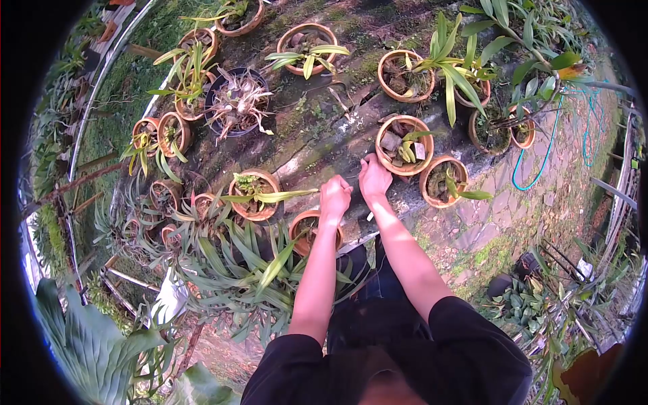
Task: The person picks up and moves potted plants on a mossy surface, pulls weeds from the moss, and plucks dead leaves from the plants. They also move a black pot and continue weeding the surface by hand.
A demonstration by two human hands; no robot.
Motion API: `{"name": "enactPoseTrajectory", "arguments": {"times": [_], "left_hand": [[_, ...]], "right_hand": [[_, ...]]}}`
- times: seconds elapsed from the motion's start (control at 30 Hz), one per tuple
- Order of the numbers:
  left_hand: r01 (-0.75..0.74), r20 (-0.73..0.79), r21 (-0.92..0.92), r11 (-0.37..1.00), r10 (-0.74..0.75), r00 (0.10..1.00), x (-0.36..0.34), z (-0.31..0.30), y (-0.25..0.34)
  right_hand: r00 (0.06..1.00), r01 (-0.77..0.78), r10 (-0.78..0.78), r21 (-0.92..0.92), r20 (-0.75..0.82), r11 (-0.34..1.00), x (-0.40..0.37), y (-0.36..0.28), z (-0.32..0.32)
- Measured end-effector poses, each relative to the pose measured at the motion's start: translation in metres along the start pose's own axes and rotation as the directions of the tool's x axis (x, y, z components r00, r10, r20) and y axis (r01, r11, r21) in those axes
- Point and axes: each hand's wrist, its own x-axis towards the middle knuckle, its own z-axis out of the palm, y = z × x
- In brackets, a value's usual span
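Both hands are close together over the mossy table, fingers closed. My left hand (335,197) is above a clay pot (306,233) at the near edge, close to the leaf tip of a potted plant (254,194). My right hand (374,178) is at the near left side of a clay pot (404,145) that holds stone-like chunks and a small yellow-green plant. A thin dark line, perhaps wire, shows between the hands; what the fingers pinch is too small to make out.
Potted plants stand at the back and left, with a dark pot (237,101) of dry bulbs among them. Another clay pot (443,181) is right of my hands. Long leaves (236,263) crowd the near left edge. A teal hose (540,177) hangs at the right.
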Motion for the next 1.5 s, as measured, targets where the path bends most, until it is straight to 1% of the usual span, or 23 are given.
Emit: {"name": "enactPoseTrajectory", "arguments": {"times": [0.17,0.3,0.33,0.37,0.4,0.43,0.47,0.5,0.53,0.57,0.6,0.67,0.7,0.8,1.0,1.13,1.27,1.3,1.33,1.4,1.43,1.47,1.5], "left_hand": [[0.004,0.001,-0.011,1.0,-0.004,1.0,-0.018,0.021,-0.009],[-0.061,0.046,-0.052,0.997,0.064,0.997,-0.028,0.033,-0.003],[-0.086,0.066,-0.072,0.994,0.091,0.994,-0.029,0.037,0.002],[-0.036,0.17,-0.091,0.995,0.051,0.984,-0.035,0.036,0.013],[-0.098,0.326,-0.195,0.976,0.159,0.932,-0.037,0.044,0.01],[-0.072,0.42,-0.299,0.951,0.199,0.885,-0.04,0.047,0.012],[-0.034,0.505,-0.394,0.918,0.248,0.827,-0.043,0.048,0.014],[-0.103,0.317,-0.19,0.976,0.16,0.935,-0.038,0.045,0.019],[-0.02,0.118,-0.209,0.978,0.046,0.992,-0.028,0.058,0.016],[0.0,-0.038,-0.2,0.98,-0.008,0.999,-0.02,0.053,0.023],[0.022,-0.191,-0.194,0.981,-0.06,0.98,-0.012,0.047,0.03],[0.07,-0.308,-0.109,0.992,-0.101,0.946,0.006,0.053,0.034],[0.093,-0.369,-0.067,0.993,-0.111,0.923,0.015,0.056,0.035],[0.227,-0.374,-0.09,0.97,-0.244,0.895,0.031,0.076,0.036],[0.193,-0.523,-0.023,0.981,-0.177,0.834,0.027,0.096,0.04],[0.159,-0.451,0.047,0.986,-0.121,0.884,0.019,0.093,0.039],[-0.122,-0.22,-0.021,0.992,0.115,0.969,-0.027,0.083,0.044],[-0.197,0.067,-0.127,0.972,0.207,0.976,-0.045,0.076,0.053],[-0.233,0.337,-0.247,0.94,0.309,0.889,-0.06,0.072,0.058],[-0.126,0.535,-0.266,0.956,0.255,0.805,-0.07,0.068,0.059],[-0.121,0.359,-0.29,0.949,0.225,0.906,-0.067,0.073,0.052],[-0.166,0.205,-0.242,0.956,0.217,0.954,-0.058,0.074,0.044],[-0.12,0.161,-0.16,0.98,0.146,0.976,-0.051,0.066,0.045]], "right_hand": [[0.994,0.075,-0.076,0.021,0.079,0.997,0.002,-0.001,-0.008],[0.984,0.072,-0.098,0.173,0.147,0.982,-0.016,0.008,-0.036],[0.984,0.114,-0.141,0.225,0.108,0.968,-0.029,0.016,-0.055],[0.988,0.098,-0.12,0.209,0.098,0.973,-0.043,0.029,-0.07],[0.991,0.134,-0.133,0.282,-0.023,0.95,-0.061,0.046,-0.086],[0.997,-0.056,0.042,0.2,0.071,0.978,-0.074,0.066,-0.102],[0.998,-0.009,0.02,0.186,-0.054,0.982,-0.089,0.092,-0.114],[0.997,-0.07,0.071,-0.05,0.009,0.996,-0.115,0.152,-0.122],[0.987,-0.137,0.145,-0.101,0.076,0.985,-0.123,0.177,-0.125],[0.997,-0.047,0.054,-0.119,0.056,0.992,-0.134,0.212,-0.116],[0.99,-0.109,0.116,-0.081,0.079,0.991,-0.132,0.213,-0.117],[0.959,-0.245,0.244,-0.013,0.141,0.969,-0.136,0.214,-0.121],[0.963,-0.242,0.237,0.019,0.13,0.97,-0.135,0.212,-0.119],[0.957,-0.287,0.276,0.176,0.086,0.941,-0.131,0.209,-0.113],[0.942,-0.334,0.33,0.154,0.056,0.93,-0.133,0.213,-0.127],[0.92,-0.386,0.392,0.255,0.03,0.887,-0.138,0.223,-0.138],[0.911,-0.406,0.411,0.215,0.022,0.888,-0.141,0.233,-0.146],[0.91,-0.41,0.413,0.185,0.023,0.893,-0.141,0.234,-0.148],[0.911,-0.409,0.411,0.141,0.01,0.902,-0.143,0.24,-0.149],[0.916,-0.4,0.401,0.055,-0.016,0.915,-0.143,0.257,-0.149],[0.927,-0.367,0.371,0.069,-0.053,0.928,-0.144,0.269,-0.144],[0.927,-0.364,0.369,0.081,-0.059,0.928,-0.145,0.282,-0.139],[0.927,-0.362,0.368,0.09,-0.066,0.928,-0.145,0.285,-0.138]]}}
